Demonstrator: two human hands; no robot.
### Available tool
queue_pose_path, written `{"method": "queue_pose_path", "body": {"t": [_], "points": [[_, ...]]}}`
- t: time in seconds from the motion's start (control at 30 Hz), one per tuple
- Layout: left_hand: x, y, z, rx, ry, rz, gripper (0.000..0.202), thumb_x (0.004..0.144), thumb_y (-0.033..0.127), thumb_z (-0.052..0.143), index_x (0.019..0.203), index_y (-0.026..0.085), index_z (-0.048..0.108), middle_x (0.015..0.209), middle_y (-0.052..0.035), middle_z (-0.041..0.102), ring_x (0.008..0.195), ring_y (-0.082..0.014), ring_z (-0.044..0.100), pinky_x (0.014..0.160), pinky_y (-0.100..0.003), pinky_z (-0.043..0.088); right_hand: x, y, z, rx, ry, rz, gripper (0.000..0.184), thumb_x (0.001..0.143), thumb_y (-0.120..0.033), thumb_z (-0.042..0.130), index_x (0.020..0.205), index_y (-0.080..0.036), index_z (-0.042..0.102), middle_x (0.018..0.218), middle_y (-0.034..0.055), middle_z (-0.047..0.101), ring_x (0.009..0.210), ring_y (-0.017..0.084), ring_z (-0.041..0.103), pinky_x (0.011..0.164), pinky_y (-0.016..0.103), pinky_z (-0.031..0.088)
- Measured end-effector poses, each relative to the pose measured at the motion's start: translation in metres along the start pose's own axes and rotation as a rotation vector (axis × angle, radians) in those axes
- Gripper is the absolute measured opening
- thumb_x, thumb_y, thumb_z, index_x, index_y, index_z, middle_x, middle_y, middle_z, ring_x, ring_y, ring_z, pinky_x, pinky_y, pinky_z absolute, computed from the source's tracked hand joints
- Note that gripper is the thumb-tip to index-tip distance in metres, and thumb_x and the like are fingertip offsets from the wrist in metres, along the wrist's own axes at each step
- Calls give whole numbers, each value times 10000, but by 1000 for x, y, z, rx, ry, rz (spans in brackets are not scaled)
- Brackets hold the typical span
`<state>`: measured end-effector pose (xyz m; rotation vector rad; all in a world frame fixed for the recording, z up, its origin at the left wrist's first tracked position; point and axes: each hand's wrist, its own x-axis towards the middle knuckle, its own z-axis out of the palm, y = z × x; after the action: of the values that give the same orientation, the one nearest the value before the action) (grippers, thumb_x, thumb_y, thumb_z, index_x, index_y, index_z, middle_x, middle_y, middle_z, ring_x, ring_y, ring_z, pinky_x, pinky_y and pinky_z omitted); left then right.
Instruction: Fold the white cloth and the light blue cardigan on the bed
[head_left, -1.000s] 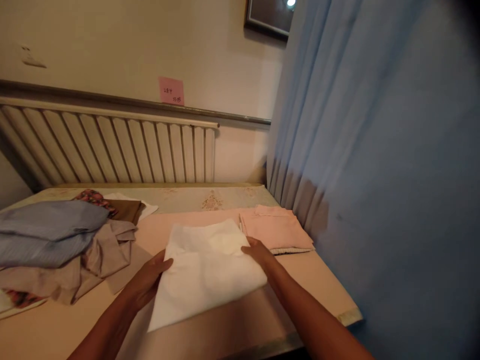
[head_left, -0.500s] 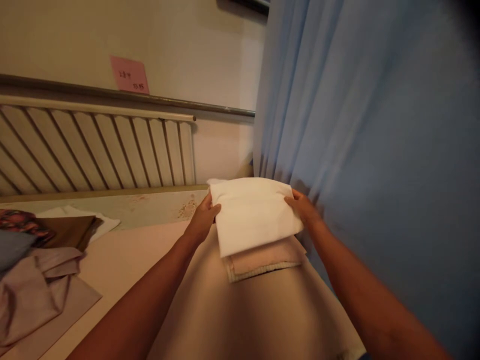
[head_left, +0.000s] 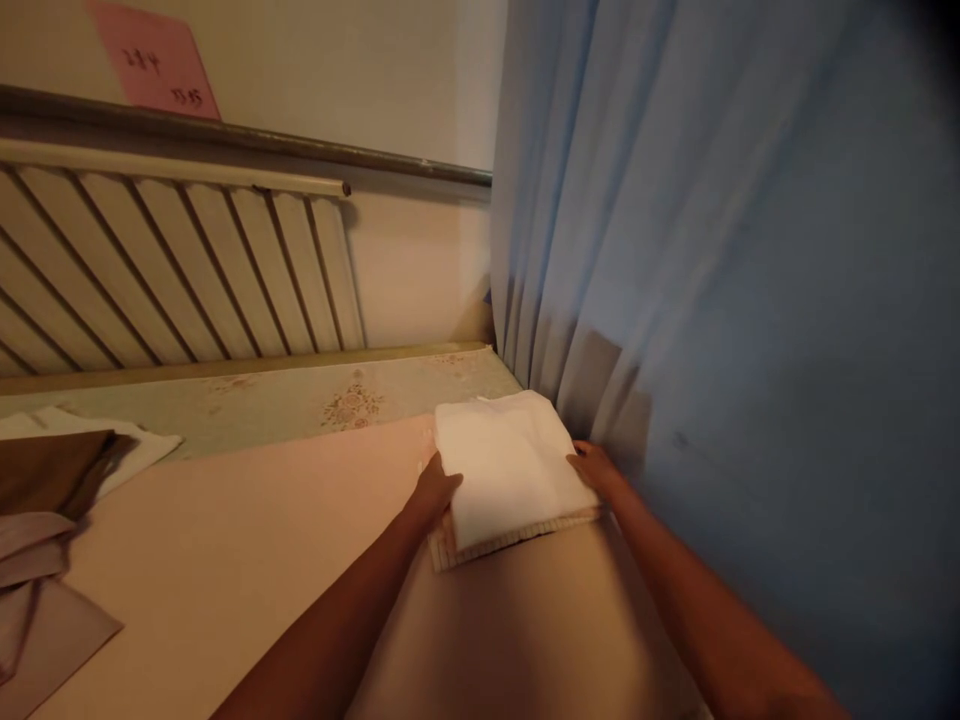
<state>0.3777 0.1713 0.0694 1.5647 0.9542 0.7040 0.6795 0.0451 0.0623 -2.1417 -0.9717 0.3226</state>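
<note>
A folded white cloth (head_left: 514,465) lies on top of a small stack of folded fabric, whose pinkish, striped lower pieces (head_left: 517,542) show along the near edge. My left hand (head_left: 439,490) grips the cloth's left side, thumb on top and the other fingers hidden beneath. On the opposite side my right hand (head_left: 592,468) holds the right edge between thumb and fingers. The stack rests on the pink-covered surface (head_left: 247,530), close to the blue curtain.
A blue curtain (head_left: 735,300) hangs along the right. At the left lie a mauve garment (head_left: 52,630), a brown cloth (head_left: 52,470) and a white one (head_left: 142,450). Behind are a radiator (head_left: 180,260), a rail (head_left: 300,146) and a pink note (head_left: 157,62).
Both hands have lowered the white cloth onto the folded stack, covering more of the pinkish piece. The view has turned right and tipped downward.
</note>
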Motion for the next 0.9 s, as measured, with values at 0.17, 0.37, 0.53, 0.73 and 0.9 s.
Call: {"method": "queue_pose_path", "body": {"t": [0.17, 0.37, 0.53, 0.73, 0.9], "points": [[-1, -3, 0, 61, 44, -24, 538, 629, 102, 570, 1165, 144, 563, 1078, -103, 683, 982, -243, 618, 789, -295, 446, -7, -4, 5, -134, 122, -55, 450, 799, -216, 476, 1226, -163, 611, 1114, 95, 692, 1010, 221, 634, 920, 341, 461], [0, -9, 0, 85, 75, -92, 578, 637, 132, 599, 1211, 111, 531, 1134, -156, 656, 1002, -270, 614, 821, -319, 432, -24, -39, 14, -228, 187, -318, 455, 892, -289, 445, 1310, -130, 528, 1350, 169, 539, 1282, 261, 455, 1087, 423, 318], [-10, -14, -1, 88, 93, -164, 725, 660, 175, 610, 1352, 76, 416, 1056, -157, 667, 950, -279, 619, 788, -334, 439, -30, -71, 62, -381, 96, -632, 496, 945, -415, 418, 1381, -182, 455, 1520, 134, 339, 1421, 284, 239, 1124, 513, 221], [-76, -22, -23, -4, 66, -241, 749, 711, 199, 538, 1417, 85, 316, 751, -28, 638, 663, -184, 612, 615, -285, 453, -48, -58, 107, -587, 54, -632, 503, 941, -401, 391, 1394, -185, 431, 1520, 153, 334, 1406, 312, 272, 1085, 542, 259], [-158, -54, -72, -122, -22, -337, 492, 682, 292, 593, 1144, 125, 563, 695, -15, 618, 533, -147, 600, 529, -274, 453, -50, -57, 99, -582, 31, -680, 432, 885, -384, 375, 1256, -271, 565, 1421, 104, 490, 1357, 307, 371, 1019, 536, 366]]}}
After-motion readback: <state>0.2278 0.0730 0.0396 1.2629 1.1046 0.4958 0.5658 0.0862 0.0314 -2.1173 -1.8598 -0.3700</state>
